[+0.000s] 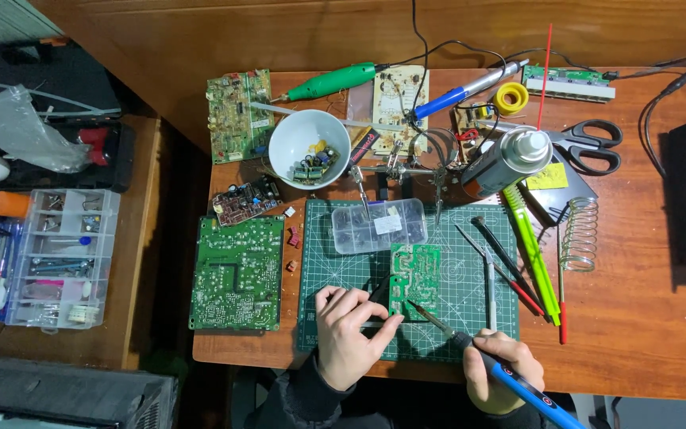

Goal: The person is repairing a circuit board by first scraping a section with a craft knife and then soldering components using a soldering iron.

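Gripping a blue soldering iron (518, 381), the right hand (495, 369) has its fingers wrapped shut around the handle, and the tip slants up-left to the lower right corner of a small green board (415, 274). The left hand (351, 334) sits just left of that tip, fingers pinched together on a thin dark tool (379, 291) that touches the board's lower left edge. The board lies flat on a green mat (335, 254), just beyond both sets of fingertips.

Right of the fingers, tweezers (490, 282) and probes (510, 266) lie on the mat. Left of the left hand, off the mat, rests a bigger green board (237, 274). Just past the small board is a clear parts box (378, 226). Farther out stand a white bowl (283, 151) of components, a spray can (510, 163), scissors (593, 145) and a green rotary tool (333, 81). All sit on a wooden table (645, 318).
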